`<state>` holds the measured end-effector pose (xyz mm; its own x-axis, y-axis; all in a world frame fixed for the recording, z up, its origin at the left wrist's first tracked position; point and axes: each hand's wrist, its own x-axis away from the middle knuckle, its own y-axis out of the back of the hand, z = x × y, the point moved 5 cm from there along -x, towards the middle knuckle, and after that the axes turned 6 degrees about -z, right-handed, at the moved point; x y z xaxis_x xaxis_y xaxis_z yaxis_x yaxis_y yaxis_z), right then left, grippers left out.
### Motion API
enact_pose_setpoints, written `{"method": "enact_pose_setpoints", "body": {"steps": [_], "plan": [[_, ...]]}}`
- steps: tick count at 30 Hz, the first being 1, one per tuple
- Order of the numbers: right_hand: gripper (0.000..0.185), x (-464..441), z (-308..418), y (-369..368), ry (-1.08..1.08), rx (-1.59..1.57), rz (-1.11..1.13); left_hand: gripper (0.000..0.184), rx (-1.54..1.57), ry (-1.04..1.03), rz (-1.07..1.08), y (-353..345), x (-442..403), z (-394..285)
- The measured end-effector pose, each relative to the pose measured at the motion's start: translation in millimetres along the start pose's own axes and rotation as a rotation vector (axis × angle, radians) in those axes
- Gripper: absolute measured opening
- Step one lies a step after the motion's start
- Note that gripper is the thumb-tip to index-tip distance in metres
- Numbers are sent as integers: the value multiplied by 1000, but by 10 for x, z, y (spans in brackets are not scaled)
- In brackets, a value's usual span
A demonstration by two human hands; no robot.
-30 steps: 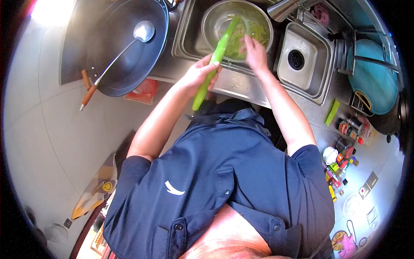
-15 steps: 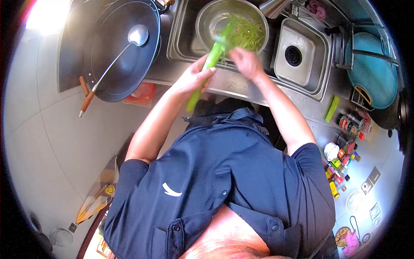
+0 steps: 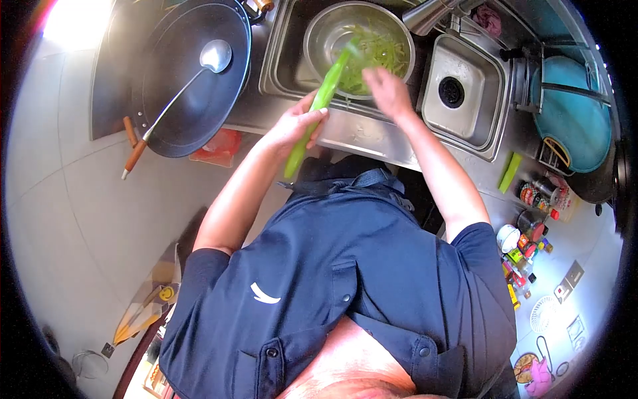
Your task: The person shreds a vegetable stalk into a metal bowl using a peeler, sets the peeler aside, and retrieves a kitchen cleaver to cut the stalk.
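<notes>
My left hand (image 3: 297, 125) is wrapped round the lower part of a long, light-green stem vegetable (image 3: 327, 92), probably celtuce. The stem slants up over the near rim of a steel bowl (image 3: 318, 58). Thin green peelings (image 3: 380, 58) lie in the bowl. My right hand (image 3: 389, 93), fingers closed, is just right of the stem above the bowl's near edge. It seems to hold a small peeler (image 3: 354, 46), smeared by motion at the stem's upper end; its handle is mostly hidden.
The bowl sits in a large sink (image 3: 271, 70); a smaller sink (image 3: 435, 113) is at right. A wok (image 3: 179, 100) with a ladle (image 3: 215, 56) stands at left. Another green stem piece (image 3: 510, 173) lies on the right counter near several bottles (image 3: 531, 196).
My right hand has moved slightly right, and the blurred peeler has gone from mid-stem to the stem's upper end. My left hand keeps its hold, shifted slightly toward my body.
</notes>
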<state>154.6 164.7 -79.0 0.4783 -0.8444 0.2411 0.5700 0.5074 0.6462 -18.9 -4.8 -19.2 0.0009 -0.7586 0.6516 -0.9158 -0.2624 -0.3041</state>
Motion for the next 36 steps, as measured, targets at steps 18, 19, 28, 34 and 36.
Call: {"method": "enact_pose_setpoints", "body": {"steps": [18,19,28,34,36], "plan": [[61,-520,-502,118,-152,254,-93,61,75,67,91,-18,155,21],[61,-545,-484,207,-168,244,-123,61,89,44,125,-37,178,-1],[47,-132,-24,161,-37,246,-135,38,270,43,-51,64,-110,15],[39,-192,-18,228,23,336,-272,38,220,18,-24,107,-214,39],[38,-258,-183,247,-11,312,-303,41,196,3,-1,66,-182,-2]]}}
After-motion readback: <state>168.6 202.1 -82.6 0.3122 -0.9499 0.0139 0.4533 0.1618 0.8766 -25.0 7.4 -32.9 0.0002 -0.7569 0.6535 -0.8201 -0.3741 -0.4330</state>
